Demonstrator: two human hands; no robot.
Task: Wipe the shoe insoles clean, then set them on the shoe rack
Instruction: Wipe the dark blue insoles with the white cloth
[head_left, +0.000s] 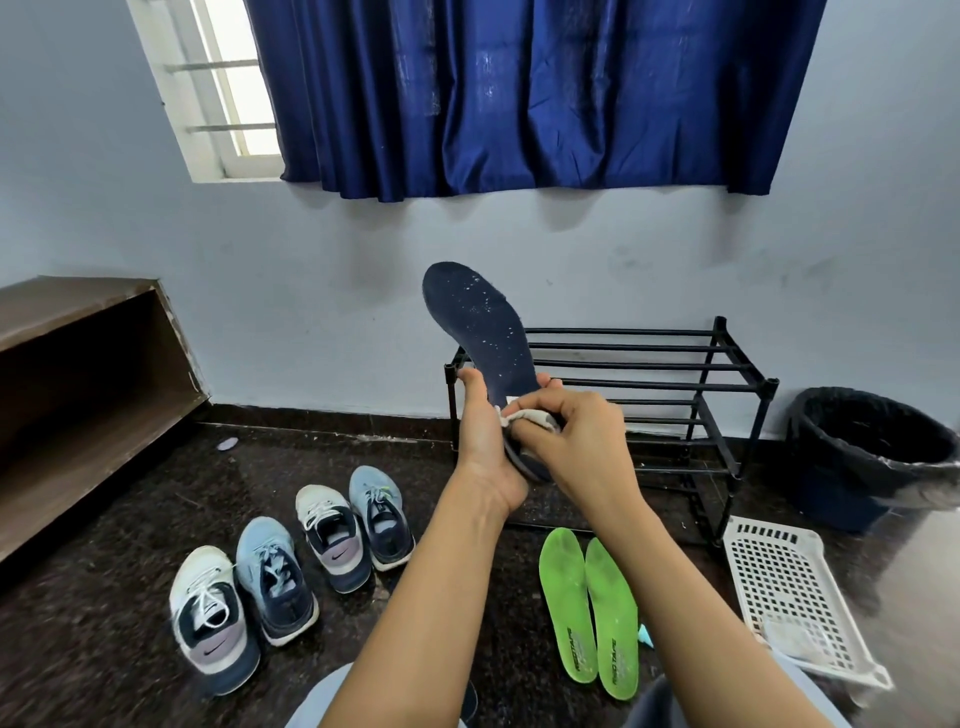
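Home rm: curtained window (223, 88), shoe rack (649, 364), sneakers (291, 577) on floor.

There is only one camera, worn on the person's head. It looks forward and down, squarely facing the pale wall (311, 291), with the blue curtain (519, 93) across the top of the frame and the dark floor (104, 597) filling the lower half. Both forearms run in from the bottom edge. The left hand (483, 449), gripping the navy insole (483, 322), and the right hand (571, 431), pinching a cloth (524, 418), sit near centre, close to the lens. The shoe rack (675, 385) stands behind them against the wall.
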